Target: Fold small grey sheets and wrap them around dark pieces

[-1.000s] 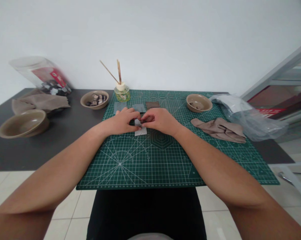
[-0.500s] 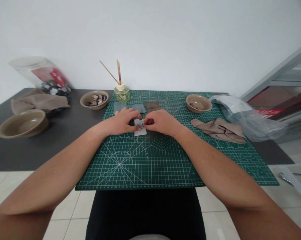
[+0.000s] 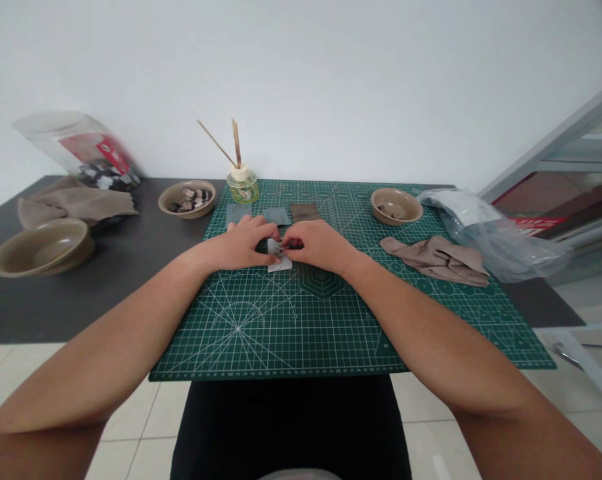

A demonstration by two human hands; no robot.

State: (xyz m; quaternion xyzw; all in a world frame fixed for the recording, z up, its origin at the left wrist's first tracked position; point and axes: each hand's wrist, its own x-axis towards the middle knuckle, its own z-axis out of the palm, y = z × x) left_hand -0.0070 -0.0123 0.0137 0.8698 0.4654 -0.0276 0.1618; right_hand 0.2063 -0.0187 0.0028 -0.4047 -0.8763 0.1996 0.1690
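Note:
Both my hands meet over a small white patch (image 3: 279, 262) lying on the green cutting mat (image 3: 305, 313). My left hand (image 3: 245, 241) has its fingers curled, pinching the patch's upper edge. My right hand (image 3: 317, 243) is closed too, its fingertips pinching a tiny dark thing against the patch; I cannot make out what it is. Just beyond my hands lie small fabric squares: two grey-blue ones (image 3: 239, 213) and a brown one (image 3: 305, 211).
A reed diffuser (image 3: 243, 185) stands at the mat's back edge. A bowl of small pieces (image 3: 187, 199) sits left of it, an empty bowl (image 3: 39, 245) far left, another bowl (image 3: 397, 205) right. Beige cloths (image 3: 437, 260) and a plastic bag (image 3: 495, 233) lie right; a tipped jar (image 3: 81, 150) back left.
My hands have stayed on the white patch, with only small finger shifts. The view has drifted slightly.

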